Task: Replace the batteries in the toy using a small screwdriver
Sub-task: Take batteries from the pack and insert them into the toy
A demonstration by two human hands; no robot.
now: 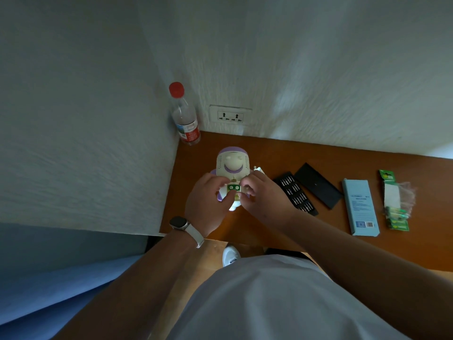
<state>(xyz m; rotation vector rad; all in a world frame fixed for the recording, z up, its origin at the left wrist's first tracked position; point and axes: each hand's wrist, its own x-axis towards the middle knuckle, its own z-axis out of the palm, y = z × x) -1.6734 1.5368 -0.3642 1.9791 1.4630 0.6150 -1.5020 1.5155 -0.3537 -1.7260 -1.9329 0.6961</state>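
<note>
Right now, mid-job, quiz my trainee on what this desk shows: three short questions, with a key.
1. True or false: the left hand and the right hand both have a grip on the toy.
2. What stands in the corner where the walls meet? A: a mug. B: a red-capped bottle. C: a lamp.
3. Fill in: just right of the blue box lies a green pack of ____.

Key: 1 true; 2 B; 3 batteries.
</note>
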